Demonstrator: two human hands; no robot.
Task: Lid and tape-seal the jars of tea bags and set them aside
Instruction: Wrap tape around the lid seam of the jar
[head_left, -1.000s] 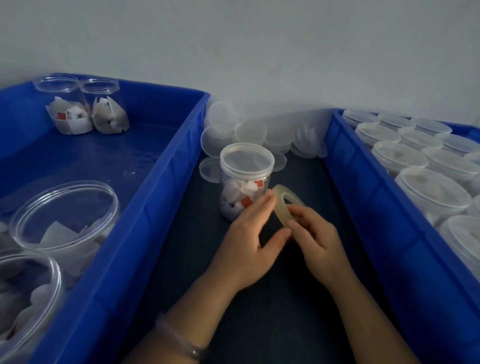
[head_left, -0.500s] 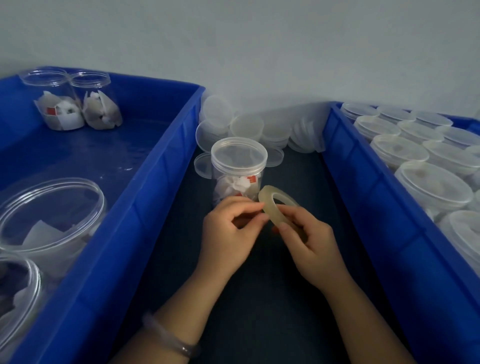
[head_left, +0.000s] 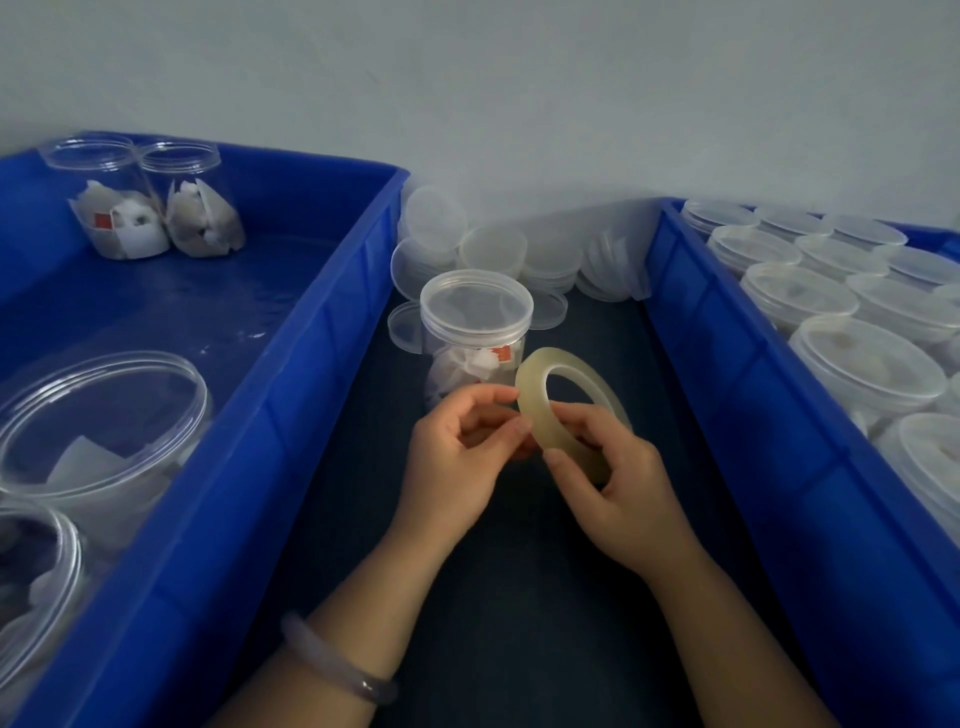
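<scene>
Lidded jar (head_left: 475, 338) upright beside tape roll (head_left: 540, 400)

A plain pale grey wall (head_left: 519, 104) rose beyond the fingers (head_left: 566, 467), dimly lit; a dark matte tabletop (head_left: 519, 597) lay beneath them

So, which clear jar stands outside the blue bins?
The lidded clear plastic jar of tea bags on the dark tabletop; all other jars sit inside blue plastic bins.

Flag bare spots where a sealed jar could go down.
Free: the floor of the left bin between the two open jars at its far corner and the near jars; the dark table strip nearer than the tape roll, beside the forearms. Crowded: the right bin, packed with lidded jars, and the strip's far end, piled with loose lids.
</scene>
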